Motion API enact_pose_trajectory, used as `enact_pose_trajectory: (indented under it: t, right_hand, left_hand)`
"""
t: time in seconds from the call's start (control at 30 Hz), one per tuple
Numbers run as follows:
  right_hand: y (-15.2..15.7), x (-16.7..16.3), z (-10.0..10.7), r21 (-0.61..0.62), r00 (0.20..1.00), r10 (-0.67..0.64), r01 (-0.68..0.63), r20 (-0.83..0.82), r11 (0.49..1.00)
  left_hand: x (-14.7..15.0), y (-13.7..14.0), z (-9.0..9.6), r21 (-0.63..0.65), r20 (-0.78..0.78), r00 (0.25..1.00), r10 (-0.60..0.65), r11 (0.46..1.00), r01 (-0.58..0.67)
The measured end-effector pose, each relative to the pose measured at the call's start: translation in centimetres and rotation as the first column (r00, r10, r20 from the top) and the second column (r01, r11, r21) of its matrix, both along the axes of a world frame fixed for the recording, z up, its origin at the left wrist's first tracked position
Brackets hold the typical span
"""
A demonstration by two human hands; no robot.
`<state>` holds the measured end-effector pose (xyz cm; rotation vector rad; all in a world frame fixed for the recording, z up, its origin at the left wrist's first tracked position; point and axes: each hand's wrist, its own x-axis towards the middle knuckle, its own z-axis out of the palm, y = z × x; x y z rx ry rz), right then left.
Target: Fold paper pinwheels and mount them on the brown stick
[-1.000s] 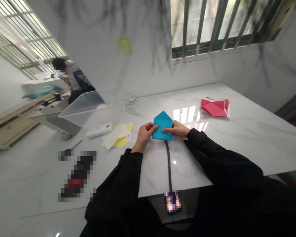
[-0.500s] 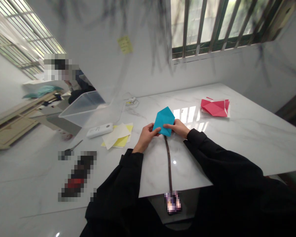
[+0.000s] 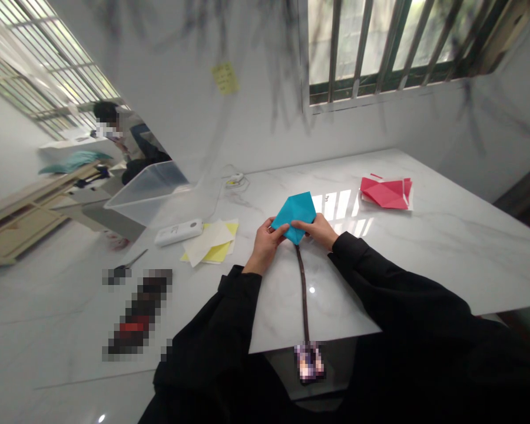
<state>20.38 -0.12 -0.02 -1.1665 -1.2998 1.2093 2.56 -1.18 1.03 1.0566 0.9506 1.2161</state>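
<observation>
A folded piece of blue paper (image 3: 295,209) is held up between my two hands over the table. My left hand (image 3: 266,240) grips its lower left edge, the thumb on top and the fingers curled beneath. At the lower right, my right hand (image 3: 320,229) pinches the same paper, with its thumb pressed on the face near the other thumb. Crease lines show on the paper, and one corner points down toward me. The undersides of the fingers are partly hidden.
Red folded paper (image 3: 386,193) lies at the right. Yellow and white sheets (image 3: 212,242), a white oblong device (image 3: 179,232), scissors (image 3: 126,268) and a clear plastic bin (image 3: 150,191) are at the left. A dark strap (image 3: 303,294) hangs centrally. Another person (image 3: 130,132) sits beyond.
The blue paper has turned clockwise in my hands, its top corner shifting right. My left hand has moved slightly with it. Both hands keep hold.
</observation>
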Motion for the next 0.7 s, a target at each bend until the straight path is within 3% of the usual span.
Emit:
enact_pose_trajectory:
  t: [0.33, 0.47, 0.7]
  right_hand:
    - [0.4, 0.6, 0.7, 0.036, 0.987, -0.103, 0.108, -0.126, 0.993]
    - [0.6, 1.0, 1.1, 0.028, 0.974, -0.122, 0.130, -0.193, 0.991]
    - [-0.3, 0.7, 2.3, 0.017, 0.949, 0.096, -0.095, -0.300, 0.995]
  left_hand:
    - [-1.0, 0.8, -0.1, 0.026, -0.104, 0.995, -0.009, 1.000, 0.012]
    - [-1.2, 0.8, 0.2, 0.003, -0.099, 0.993, 0.072, 0.997, -0.072]
    - [-1.5, 0.8, 0.6, -0.022, -0.034, 0.992, 0.124, 0.992, -0.125]
